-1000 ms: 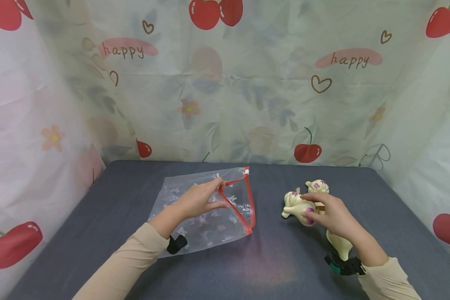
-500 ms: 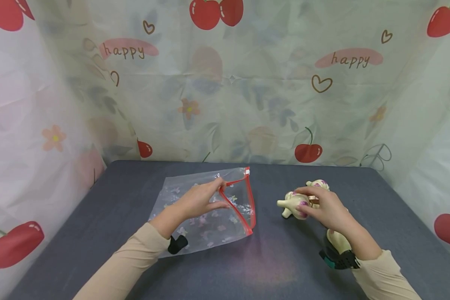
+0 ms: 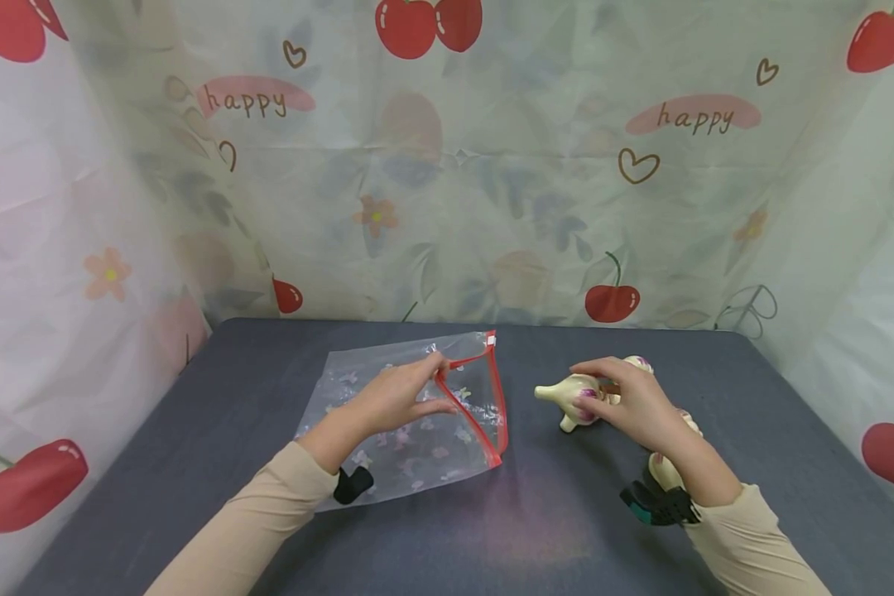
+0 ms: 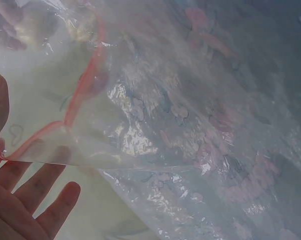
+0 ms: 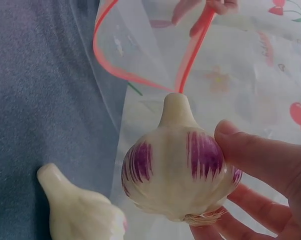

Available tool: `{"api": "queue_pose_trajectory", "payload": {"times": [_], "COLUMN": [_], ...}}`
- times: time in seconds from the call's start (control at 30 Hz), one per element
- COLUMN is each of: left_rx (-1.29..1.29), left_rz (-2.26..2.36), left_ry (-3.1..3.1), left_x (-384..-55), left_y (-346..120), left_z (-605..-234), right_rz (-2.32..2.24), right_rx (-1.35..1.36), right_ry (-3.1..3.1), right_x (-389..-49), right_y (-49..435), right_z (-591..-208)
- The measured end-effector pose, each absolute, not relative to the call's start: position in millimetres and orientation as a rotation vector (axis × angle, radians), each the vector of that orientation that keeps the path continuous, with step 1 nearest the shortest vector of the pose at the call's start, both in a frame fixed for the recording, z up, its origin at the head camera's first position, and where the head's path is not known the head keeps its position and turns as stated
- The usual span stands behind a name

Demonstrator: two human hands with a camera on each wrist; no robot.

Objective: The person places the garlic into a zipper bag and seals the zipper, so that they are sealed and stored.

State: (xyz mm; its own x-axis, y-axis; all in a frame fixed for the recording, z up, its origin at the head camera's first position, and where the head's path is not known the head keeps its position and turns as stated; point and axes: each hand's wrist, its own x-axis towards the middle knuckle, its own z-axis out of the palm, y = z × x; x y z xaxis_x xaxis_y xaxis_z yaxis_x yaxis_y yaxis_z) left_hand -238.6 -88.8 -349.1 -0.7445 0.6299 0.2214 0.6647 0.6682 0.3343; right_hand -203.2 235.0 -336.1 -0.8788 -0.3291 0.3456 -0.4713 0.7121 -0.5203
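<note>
My left hand (image 3: 395,396) pinches the upper rim of a clear zip bag (image 3: 410,463) with red edging and printed flowers. The bag's mouth gapes toward the right. In the left wrist view the bag's red edge (image 4: 83,92) runs past the fingers. On the right, my right hand (image 3: 636,406) holds a garlic bulb (image 5: 173,170) between thumb and fingers, its stem pointing left toward the bag. Purple streaks mark this bulb. Below it in the right wrist view lies another garlic bulb (image 5: 80,210) on the table.
More garlic bulbs lie behind and under the right hand, including a far garlic bulb (image 3: 641,362) and a near garlic bulb (image 3: 665,472) by the wrist. A dark grey table (image 3: 447,538) carries everything. A printed curtain (image 3: 462,223) hangs around it.
My right hand has lifted a garlic bulb from the cluster and moved left, turning its stem toward the bag. The left hand and bag have stayed in place.
</note>
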Motion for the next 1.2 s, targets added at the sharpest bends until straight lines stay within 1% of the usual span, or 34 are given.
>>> {"api": "queue_pose_trajectory", "payload": {"times": [0.8, 1.2], "left_rx": [-1.072, -1.062], "left_rz": [-0.649, -0.630], "left_ry": [-2.779, -2.780], "left_x": [-238.8, -238.3], "left_y": [-89.1, -88.7], "left_z": [-348.7, -345.5], "right_rz": [0.987, 1.005], "right_rx": [0.696, 0.786], "right_ry": [-2.638, -2.610], "right_x": [-208.7, -210.8], "right_y": [205.4, 188.8], "right_z": [-331.5, -332.7]}}
